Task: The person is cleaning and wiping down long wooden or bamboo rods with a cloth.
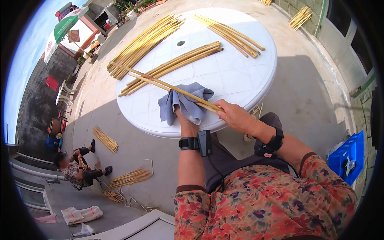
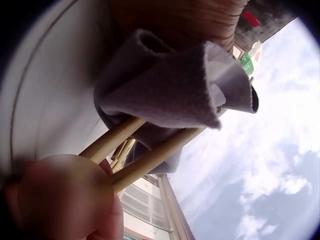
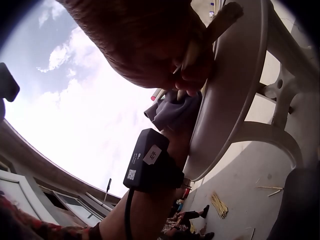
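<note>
Two long yellow canes (image 1: 152, 78) slant across the near side of the white round table (image 1: 224, 92). A grey-blue cloth (image 1: 170, 109) is wrapped around them partway along. My left hand (image 1: 186, 122) grips the canes through this cloth, its fingers mostly hidden by the folds. To the right, my right hand (image 1: 238, 117) holds both canes close to their near ends. In the left wrist view the two canes (image 2: 157, 156) come out of the cloth (image 2: 160, 92) slightly apart. The right wrist view shows a cane end (image 3: 226, 22) sticking out past my right hand (image 3: 145, 45).
On the table lie a large cane bundle (image 1: 146, 46), a smaller middle bundle (image 1: 184, 60) and another bundle (image 1: 232, 36) at right. A seated person (image 1: 78, 170) is on the ground at left, near more bundles (image 1: 130, 178). A blue crate (image 1: 352, 154) stands at right.
</note>
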Demonstrator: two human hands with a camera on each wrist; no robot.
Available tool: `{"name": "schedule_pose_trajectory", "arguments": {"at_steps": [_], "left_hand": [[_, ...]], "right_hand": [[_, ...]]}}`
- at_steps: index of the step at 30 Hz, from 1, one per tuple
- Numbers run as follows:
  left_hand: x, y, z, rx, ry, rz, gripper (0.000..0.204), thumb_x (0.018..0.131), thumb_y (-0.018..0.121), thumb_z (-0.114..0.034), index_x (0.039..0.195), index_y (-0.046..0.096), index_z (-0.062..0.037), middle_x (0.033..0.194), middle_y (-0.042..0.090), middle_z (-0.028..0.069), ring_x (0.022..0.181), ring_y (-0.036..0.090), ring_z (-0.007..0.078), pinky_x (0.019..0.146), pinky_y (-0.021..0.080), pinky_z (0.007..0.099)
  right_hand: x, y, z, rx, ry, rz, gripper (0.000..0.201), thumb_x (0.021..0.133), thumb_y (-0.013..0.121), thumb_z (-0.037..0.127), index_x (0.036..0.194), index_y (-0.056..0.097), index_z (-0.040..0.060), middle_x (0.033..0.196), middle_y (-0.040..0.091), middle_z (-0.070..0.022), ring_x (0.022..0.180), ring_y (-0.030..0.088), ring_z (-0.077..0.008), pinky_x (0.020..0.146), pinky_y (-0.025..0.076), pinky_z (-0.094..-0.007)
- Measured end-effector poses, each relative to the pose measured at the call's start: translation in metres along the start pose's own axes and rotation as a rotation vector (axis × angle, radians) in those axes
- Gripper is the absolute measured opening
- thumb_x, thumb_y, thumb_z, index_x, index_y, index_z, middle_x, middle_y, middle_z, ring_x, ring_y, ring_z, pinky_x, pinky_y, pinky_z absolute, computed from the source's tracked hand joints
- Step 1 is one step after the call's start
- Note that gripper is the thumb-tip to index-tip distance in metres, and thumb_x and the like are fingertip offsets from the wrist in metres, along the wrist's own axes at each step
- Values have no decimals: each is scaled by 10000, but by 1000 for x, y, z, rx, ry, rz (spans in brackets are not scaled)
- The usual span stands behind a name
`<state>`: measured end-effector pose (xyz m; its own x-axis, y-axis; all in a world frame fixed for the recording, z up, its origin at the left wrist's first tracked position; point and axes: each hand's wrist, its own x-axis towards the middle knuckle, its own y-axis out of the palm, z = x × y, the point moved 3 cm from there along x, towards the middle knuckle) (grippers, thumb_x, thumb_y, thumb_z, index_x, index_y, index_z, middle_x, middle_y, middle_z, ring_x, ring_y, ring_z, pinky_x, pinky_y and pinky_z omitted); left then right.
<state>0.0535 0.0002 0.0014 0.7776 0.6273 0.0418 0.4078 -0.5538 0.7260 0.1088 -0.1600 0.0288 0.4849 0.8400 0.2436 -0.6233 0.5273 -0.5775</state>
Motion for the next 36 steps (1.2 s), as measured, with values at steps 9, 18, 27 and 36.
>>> {"name": "schedule_pose_trajectory", "arguments": {"at_steps": [9,18,27,36], "left_hand": [[15,-26,17,105,113,162,289,920,275,-364,918,419,-113,883,511,75,760,521,179,634,476,307],[14,-16,-4,1835,605,366,342,897,268,-450,929,421,-146,914,504,57,836,504,184,688,468,312],[0,13,-18,777,242,481,721,830,220,-562,1038,482,76,993,561,243,922,535,359,836,419,478],[4,-36,-5,2303,477,184,613,859,252,-495,1148,421,18,1087,515,189,1006,496,253,918,383,392]], "right_hand": [[-16,2,12,-277,-46,69,197,871,441,144,1045,401,62,874,549,-176,770,550,-376,641,450,-445],[-115,-50,-28,-154,147,113,221,849,500,164,1041,459,64,846,566,-154,706,566,-343,609,464,-391],[-186,-76,-64,-106,280,33,188,833,543,184,972,518,61,749,562,-134,632,558,-303,573,444,-343],[-272,-115,-107,-203,472,-85,218,815,552,233,903,528,35,658,488,-90,592,483,-193,565,400,-282]]}}
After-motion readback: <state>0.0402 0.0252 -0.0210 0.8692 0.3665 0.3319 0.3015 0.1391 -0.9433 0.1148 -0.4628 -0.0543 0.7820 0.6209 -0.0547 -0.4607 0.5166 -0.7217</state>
